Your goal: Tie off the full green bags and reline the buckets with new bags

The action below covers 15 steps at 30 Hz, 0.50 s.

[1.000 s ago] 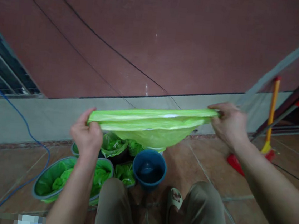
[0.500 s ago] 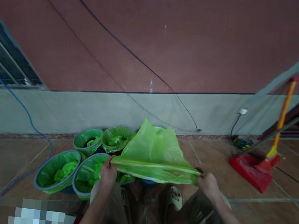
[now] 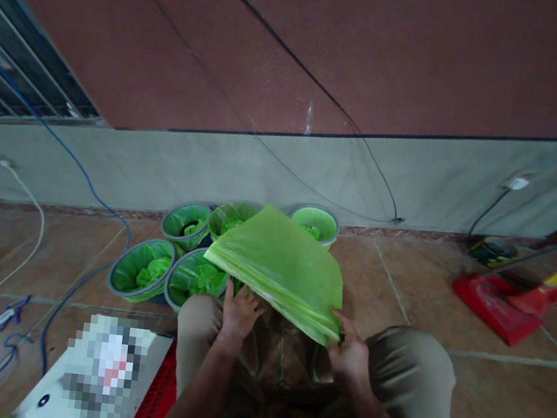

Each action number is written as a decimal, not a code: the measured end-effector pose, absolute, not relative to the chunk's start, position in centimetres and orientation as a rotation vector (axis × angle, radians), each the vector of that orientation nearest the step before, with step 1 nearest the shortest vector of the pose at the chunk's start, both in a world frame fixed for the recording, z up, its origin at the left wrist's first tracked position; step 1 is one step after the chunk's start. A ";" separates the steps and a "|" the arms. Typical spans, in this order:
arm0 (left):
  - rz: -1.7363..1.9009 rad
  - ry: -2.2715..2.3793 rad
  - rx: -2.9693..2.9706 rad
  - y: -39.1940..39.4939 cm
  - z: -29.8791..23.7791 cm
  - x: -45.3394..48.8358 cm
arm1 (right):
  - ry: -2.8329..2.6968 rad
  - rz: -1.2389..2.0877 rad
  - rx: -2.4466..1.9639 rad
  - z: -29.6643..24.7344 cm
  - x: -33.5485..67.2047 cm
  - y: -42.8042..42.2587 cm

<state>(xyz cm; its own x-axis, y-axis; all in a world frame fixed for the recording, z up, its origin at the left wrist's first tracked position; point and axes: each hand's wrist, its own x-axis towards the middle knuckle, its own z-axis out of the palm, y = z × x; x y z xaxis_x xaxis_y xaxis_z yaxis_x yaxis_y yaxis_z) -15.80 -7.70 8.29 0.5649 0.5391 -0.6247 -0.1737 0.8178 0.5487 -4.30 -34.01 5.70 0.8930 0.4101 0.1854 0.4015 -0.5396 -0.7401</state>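
A thin green plastic bag (image 3: 288, 257) spreads out in front of my knees, tilted down to the right. My right hand (image 3: 350, 348) pinches its lower right corner. Fingers spread, my left hand (image 3: 240, 312) is just below the bag's near edge; whether it touches the plastic I cannot tell. Behind and left of the bag stand round bins lined with green bags: a front left bin (image 3: 141, 268), a bin beside my left knee (image 3: 196, 281), a back left bin (image 3: 185, 224) and a bin partly hidden by the bag (image 3: 230, 218).
Another lined bin (image 3: 314, 223) stands by the wall. A red dustpan (image 3: 499, 304) and a broom (image 3: 543, 296) are at the right. A blue cable (image 3: 85, 180) crosses the tiles at left. Near my left knee are a white surface (image 3: 151, 355) and a red crate (image 3: 157, 390).
The bag, earlier stretched level between both hands, now slants with its left side raised. My left hand has let go and opened. The view has shifted, showing more of the lined bins.
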 end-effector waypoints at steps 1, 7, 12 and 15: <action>0.395 0.847 0.424 -8.7 8.1 -15.6 | -0.605 0.039 -2.179 5.2 -5.1 -33.9; 0.511 0.871 0.588 -10.8 7.6 -14.3 | -0.740 0.280 -2.080 4.3 -10.6 -33.5; 0.654 1.078 0.809 -9.6 8.5 -16.0 | -0.878 0.510 -2.056 6.8 -10.7 -33.2; 0.632 0.983 0.894 -8.5 10.9 -17.9 | -0.802 0.381 -2.116 8.5 -4.8 -31.8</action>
<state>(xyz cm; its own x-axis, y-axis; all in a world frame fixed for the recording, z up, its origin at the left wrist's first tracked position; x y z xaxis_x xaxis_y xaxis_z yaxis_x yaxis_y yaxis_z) -17.85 -8.51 10.91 0.4321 0.7929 -0.4295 -0.0616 0.5012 0.8632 -4.78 -31.81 8.54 0.7510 0.6603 0.0075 0.4116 -0.4593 -0.7872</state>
